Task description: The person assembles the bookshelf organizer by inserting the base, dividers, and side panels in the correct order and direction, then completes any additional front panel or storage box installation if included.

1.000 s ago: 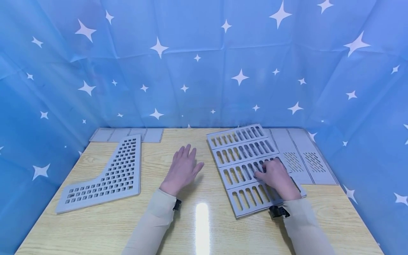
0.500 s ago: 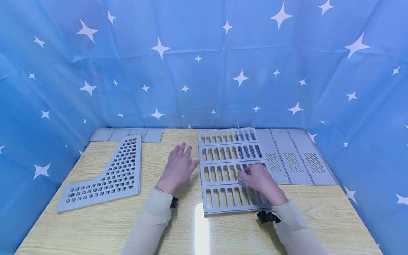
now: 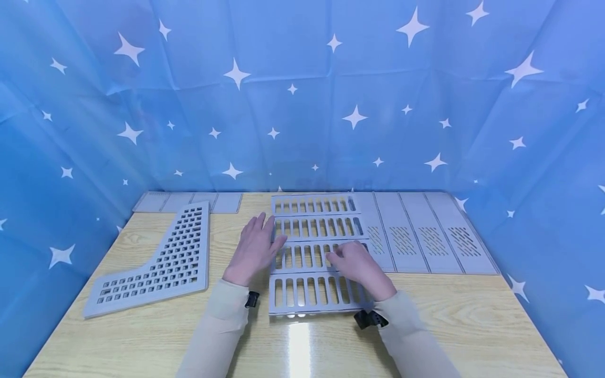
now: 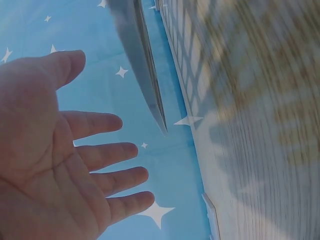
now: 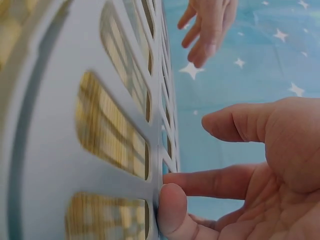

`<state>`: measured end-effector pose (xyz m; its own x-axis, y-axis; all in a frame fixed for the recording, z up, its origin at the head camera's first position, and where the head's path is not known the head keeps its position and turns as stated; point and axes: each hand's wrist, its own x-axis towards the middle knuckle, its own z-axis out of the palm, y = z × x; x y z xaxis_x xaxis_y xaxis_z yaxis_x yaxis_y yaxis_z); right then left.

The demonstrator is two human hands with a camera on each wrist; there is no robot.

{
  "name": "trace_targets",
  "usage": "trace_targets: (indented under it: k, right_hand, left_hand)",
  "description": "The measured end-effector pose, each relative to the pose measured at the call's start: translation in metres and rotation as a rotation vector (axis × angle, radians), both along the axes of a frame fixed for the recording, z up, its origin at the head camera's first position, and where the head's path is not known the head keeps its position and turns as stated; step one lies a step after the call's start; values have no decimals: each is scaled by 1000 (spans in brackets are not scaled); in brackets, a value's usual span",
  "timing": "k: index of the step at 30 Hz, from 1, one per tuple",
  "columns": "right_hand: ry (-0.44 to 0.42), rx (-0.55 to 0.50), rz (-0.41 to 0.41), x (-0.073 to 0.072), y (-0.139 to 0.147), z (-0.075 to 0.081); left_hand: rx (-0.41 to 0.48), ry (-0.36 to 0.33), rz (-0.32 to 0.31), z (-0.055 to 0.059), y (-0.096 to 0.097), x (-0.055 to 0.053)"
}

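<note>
- So the grey slotted panel [image 3: 312, 240] is mid-worktop [image 3: 449, 325], four rows of long slots, more or less square-on to the person.
- It's up off the surface: the left wrist view has a clear gap underneath, plus a grid-like shadow on the wood.
- Right hand [image 3: 361, 265] is over the panel's right half. Its fingers are bent and have hold of the panel at the slots, tips right up against it, while the thumb sits apart in the right wrist view.
- Left hand [image 3: 253, 252] is just beside the panel's left edge, wide open with fingers spread, not holding anything. From the head view the thumb overlaps that edge, but the left wrist view shows it apart.
- Off to the left there's a boot-shaped panel [image 3: 163, 270] full of little square holes, lying flat.
- Back left, a row of small flat grey sections [image 3: 189, 202].
- Back right, bigger grey sections [image 3: 418, 220] split by dark lines, with slanted slots near the front. Seen from the head, the slotted panel covers their left end.
- Pale sleeves [image 3: 212, 331], starry blue backdrop [image 3: 302, 115] behind it all.
</note>
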<state>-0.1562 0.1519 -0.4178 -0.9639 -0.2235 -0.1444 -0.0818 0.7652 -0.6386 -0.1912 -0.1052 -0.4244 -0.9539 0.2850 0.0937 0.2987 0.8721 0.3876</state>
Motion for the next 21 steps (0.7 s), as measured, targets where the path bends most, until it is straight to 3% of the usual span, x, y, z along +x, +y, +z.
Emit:
trace_targets:
  k: [12,21]
  right_hand:
    - [-59,-12,1,2,-18,-8]
    - [3,6,108,1,5,-2]
  left_hand:
    - [-11,-67,8,-3,-5,0]
    - [-9,-95,17,-5,-6,-1]
